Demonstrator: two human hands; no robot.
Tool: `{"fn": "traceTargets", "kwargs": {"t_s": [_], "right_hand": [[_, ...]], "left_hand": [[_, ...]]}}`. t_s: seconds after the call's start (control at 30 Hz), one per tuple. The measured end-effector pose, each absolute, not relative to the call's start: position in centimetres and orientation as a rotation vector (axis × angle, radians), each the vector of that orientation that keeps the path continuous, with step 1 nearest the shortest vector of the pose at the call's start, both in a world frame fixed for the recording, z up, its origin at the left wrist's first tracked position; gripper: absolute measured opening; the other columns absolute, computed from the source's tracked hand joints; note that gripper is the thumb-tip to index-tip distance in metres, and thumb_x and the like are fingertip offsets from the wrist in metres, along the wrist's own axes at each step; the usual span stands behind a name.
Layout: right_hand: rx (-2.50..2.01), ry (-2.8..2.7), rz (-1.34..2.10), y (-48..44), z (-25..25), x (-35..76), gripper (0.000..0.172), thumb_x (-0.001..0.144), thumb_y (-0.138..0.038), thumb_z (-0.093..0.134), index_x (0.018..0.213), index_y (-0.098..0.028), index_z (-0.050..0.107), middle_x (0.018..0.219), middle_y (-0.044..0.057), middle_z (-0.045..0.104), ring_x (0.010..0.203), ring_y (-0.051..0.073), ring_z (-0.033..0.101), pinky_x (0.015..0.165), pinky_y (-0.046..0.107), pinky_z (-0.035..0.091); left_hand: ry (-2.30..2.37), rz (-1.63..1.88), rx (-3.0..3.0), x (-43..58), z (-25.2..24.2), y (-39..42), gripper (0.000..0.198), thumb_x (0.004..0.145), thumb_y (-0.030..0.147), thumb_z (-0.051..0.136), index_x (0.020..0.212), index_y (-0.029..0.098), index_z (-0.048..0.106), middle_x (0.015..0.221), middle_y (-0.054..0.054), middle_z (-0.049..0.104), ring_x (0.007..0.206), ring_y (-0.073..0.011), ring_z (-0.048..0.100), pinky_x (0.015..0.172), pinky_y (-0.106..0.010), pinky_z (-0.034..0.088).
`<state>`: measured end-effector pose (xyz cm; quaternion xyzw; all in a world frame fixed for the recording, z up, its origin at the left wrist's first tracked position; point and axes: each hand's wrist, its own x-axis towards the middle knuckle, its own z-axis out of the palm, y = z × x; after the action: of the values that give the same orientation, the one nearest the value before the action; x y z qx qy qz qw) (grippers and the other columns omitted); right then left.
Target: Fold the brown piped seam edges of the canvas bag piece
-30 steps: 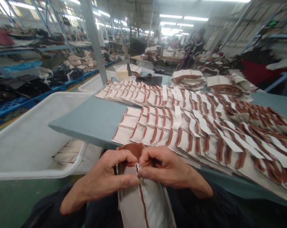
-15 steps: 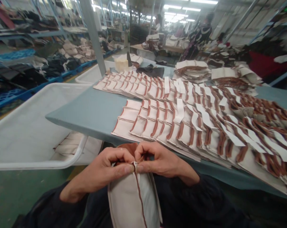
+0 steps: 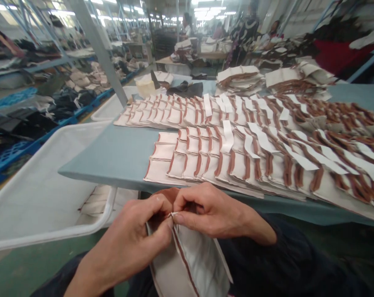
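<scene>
Both my hands pinch the top edge of a cream fabric piece (image 3: 193, 260) with a brown seam down its middle and a brown lining at its top. My left hand (image 3: 137, 231) grips it with thumb and curled fingers on the left of the seam. My right hand (image 3: 211, 210) pinches it on the right of the seam. The piece hangs over my lap, just in front of the table edge. Right beyond my hands lie rows of similar cream and brown pieces (image 3: 236, 156) overlapped on the grey-blue table (image 3: 112, 156).
A large white bin (image 3: 41, 194) stands to the left of the table, with a few cream pieces inside. Stacks of pieces (image 3: 236, 78) sit at the table's far side. Shelves with materials run along the left. A person (image 3: 245, 29) stands in the background.
My hands have kept their pinch on the piece's top edge while the piece tilted slightly to the right. The view has shifted a little to the right.
</scene>
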<state>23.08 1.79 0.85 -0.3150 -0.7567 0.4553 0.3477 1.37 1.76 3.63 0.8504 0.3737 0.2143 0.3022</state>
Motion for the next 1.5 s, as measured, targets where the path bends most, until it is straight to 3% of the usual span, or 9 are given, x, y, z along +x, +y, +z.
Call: {"fn": "traceTargets", "kwargs": {"t_s": [0.23, 0.37, 0.57, 0.8, 1.0, 1.27, 1.5], "right_hand": [[-0.926, -2.048, 1.063, 1.2, 1.3, 23.1, 0.006, 0.088, -0.012, 0.067, 0.09, -0.018, 0.069, 0.08, 0.0, 0.073, 0.068, 0.012, 0.063, 0.065, 0.023, 0.043], [-1.037, -2.071, 1.012, 1.2, 1.5, 22.5, 0.007, 0.086, -0.012, 0.066, 0.089, -0.018, 0.069, 0.084, 0.002, 0.076, 0.075, 0.016, 0.067, 0.071, 0.027, 0.044], [-1.2, -2.074, 1.003, 1.5, 1.9, 21.8, 0.01, 0.081, -0.019, 0.072, 0.091, -0.018, 0.072, 0.089, 0.006, 0.079, 0.08, 0.02, 0.068, 0.074, 0.03, 0.044], [-1.206, -2.122, 1.04, 2.2, 2.0, 21.4, 0.006, 0.079, -0.017, 0.069, 0.082, -0.019, 0.073, 0.078, 0.002, 0.075, 0.072, 0.017, 0.061, 0.069, 0.029, 0.039], [-1.052, -2.001, 1.127, 2.2, 1.0, 21.2, 0.008, 0.076, -0.01, 0.066, 0.076, -0.018, 0.068, 0.073, -0.003, 0.068, 0.069, 0.013, 0.057, 0.066, 0.026, 0.037], [-0.899, -1.609, 1.737, 2.4, -0.8, 21.0, 0.004, 0.074, -0.021, 0.061, 0.072, -0.017, 0.062, 0.065, -0.005, 0.053, 0.061, 0.01, 0.043, 0.055, 0.022, 0.034], [-0.985, -1.596, 1.664, 1.9, -0.6, 20.5, 0.003, 0.071, -0.02, 0.058, 0.069, -0.019, 0.057, 0.063, -0.005, 0.051, 0.057, 0.01, 0.041, 0.051, 0.021, 0.031]], "left_hand": [[0.948, 0.675, 2.489, 1.8, 3.3, 1.7, 0.022, 0.086, 0.01, 0.048, 0.068, 0.021, 0.053, 0.056, 0.008, 0.051, 0.047, -0.007, 0.046, 0.048, -0.018, 0.034], [0.967, 0.555, 2.465, 1.4, 3.7, 2.0, 0.019, 0.086, 0.009, 0.048, 0.082, 0.02, 0.063, 0.061, 0.008, 0.058, 0.05, -0.0079, 0.053, 0.051, -0.017, 0.039], [0.966, 0.459, 2.465, 1.0, 4.3, 2.3, 0.02, 0.087, 0.009, 0.046, 0.075, 0.02, 0.058, 0.06, 0.008, 0.052, 0.051, -0.0074, 0.048, 0.049, -0.017, 0.035], [0.955, 0.496, 2.483, 0.5, 4.3, 2.3, 0.019, 0.093, 0.008, 0.051, 0.083, 0.02, 0.063, 0.064, 0.006, 0.062, 0.053, -0.0086, 0.056, 0.053, -0.018, 0.041], [0.914, 0.519, 2.658, -0.8, 3.2, 1.8, 0.018, 0.101, 0.008, 0.051, 0.104, 0.025, 0.056, 0.08, 0.005, 0.073, 0.061, -0.0105, 0.069, 0.058, -0.02, 0.047], [0.666, 0.579, 2.991, -2.1, 0.8, 1.8, 0.032, 0.107, 0.003, 0.035, 0.125, 0.019, 0.056, 0.096, -0.003, 0.08, 0.079, -0.0156, 0.077, 0.067, -0.024, 0.058], [0.77, 0.712, 2.679, -1.8, 0.7, 1.2, 0.019, 0.108, 0.01, 0.046, 0.117, 0.021, 0.06, 0.097, -0.002, 0.081, 0.082, -0.0118, 0.078, 0.077, -0.018, 0.06]]}}
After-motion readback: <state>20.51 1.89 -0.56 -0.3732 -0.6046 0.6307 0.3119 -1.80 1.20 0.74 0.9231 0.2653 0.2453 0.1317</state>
